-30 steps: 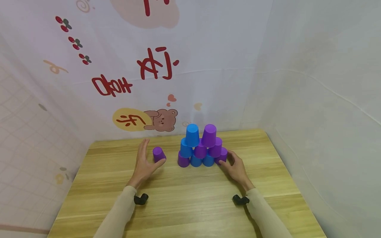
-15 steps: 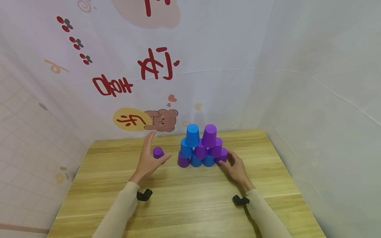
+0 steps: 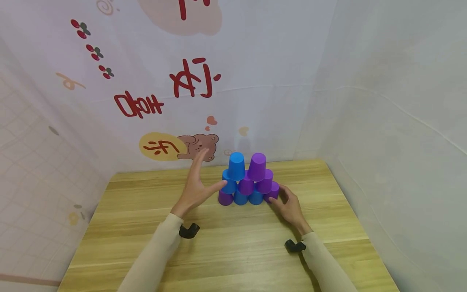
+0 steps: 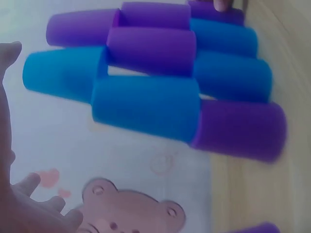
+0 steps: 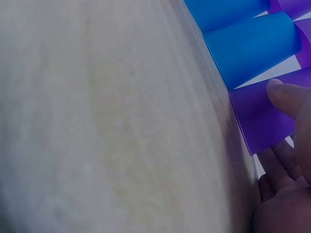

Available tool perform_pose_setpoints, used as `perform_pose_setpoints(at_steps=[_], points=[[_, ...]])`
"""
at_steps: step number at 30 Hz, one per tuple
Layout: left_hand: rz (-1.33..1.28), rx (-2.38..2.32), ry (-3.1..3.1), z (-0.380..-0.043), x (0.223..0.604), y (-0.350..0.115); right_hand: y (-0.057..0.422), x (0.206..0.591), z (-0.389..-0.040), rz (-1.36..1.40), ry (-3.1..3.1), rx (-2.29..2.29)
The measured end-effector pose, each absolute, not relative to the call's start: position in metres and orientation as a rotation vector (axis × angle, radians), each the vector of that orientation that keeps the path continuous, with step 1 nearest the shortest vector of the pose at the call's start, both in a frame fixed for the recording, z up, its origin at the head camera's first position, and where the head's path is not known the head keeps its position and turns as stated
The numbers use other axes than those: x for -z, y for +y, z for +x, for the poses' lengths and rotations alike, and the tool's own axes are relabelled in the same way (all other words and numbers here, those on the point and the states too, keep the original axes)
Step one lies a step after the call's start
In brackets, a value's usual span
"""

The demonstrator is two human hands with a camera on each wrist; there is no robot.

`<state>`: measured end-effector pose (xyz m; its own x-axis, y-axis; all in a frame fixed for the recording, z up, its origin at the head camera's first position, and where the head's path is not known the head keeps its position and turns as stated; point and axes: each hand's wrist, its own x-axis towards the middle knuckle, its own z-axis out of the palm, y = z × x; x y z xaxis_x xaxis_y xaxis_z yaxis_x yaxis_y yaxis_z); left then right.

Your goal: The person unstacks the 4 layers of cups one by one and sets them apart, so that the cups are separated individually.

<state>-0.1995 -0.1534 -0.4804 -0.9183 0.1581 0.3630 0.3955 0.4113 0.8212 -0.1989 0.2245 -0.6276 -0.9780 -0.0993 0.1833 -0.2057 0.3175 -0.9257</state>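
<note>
- In the head view, we see a pyramid of nine smooth, tapered blue and purple plastic cups, upside down in rows of four, three and two on the pale wood-grained desk
- There, our left hand holds nothing, thumb and fingers spread wide beside the pyramid's left side, while our right hand grips the right-end purple plastic cup of the bottom row
- In the left wrist view, the edge of a separate purple plastic cup shows at the bottom, apart from the pyramid; we judge it light, thin-walled, fairly stiff and a little slippery, best taken gently round its sides
- In the right wrist view, our thumb lies on the right-end cup's sleek wall with fingers on its far side; squeezing hard could, we think, shift the light cups above
</note>
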Motion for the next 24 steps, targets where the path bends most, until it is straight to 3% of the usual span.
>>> perform_pose_setpoints(at_steps=[13, 24], points=[[-0.544, 1.589, -2.448, -0.209, 0.459, -0.121, 0.226, 0.629, -0.200, 0.265, -2.508, -1.727], [-0.619, 1.685, -2.389, -0.219, 0.463, -0.107, 0.225, 0.627, -0.200, 0.257, -2.508, -1.718]])
